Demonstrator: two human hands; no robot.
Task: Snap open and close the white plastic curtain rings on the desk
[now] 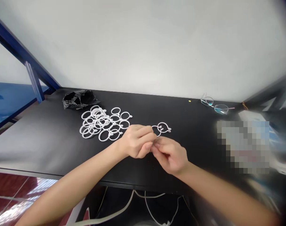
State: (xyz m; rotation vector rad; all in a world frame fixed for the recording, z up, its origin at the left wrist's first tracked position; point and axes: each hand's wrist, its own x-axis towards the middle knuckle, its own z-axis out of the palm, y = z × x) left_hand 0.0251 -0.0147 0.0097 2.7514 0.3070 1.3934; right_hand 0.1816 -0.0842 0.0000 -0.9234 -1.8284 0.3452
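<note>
My left hand (139, 141) and my right hand (171, 156) meet over the middle of the black tabletop. Both are closed, fingertips pressed together. Whatever sits between them is small and mostly hidden by the fingers. Just behind the hands lie two thin white rings, each with a small knob; one ring (168, 130) is in plain sight, and the nearer is partly covered by my fingers. To the left of my left hand spreads a loose pile of white rings (105, 121), several of them overlapping.
A crumpled black plastic bag (80, 99) gapes at the back left. Eyeglasses (213, 105) rest near the wall at the back right. A blurred-out object (244, 147) and other clutter occupy the right side. Pale cables (124, 208) hang below the front edge.
</note>
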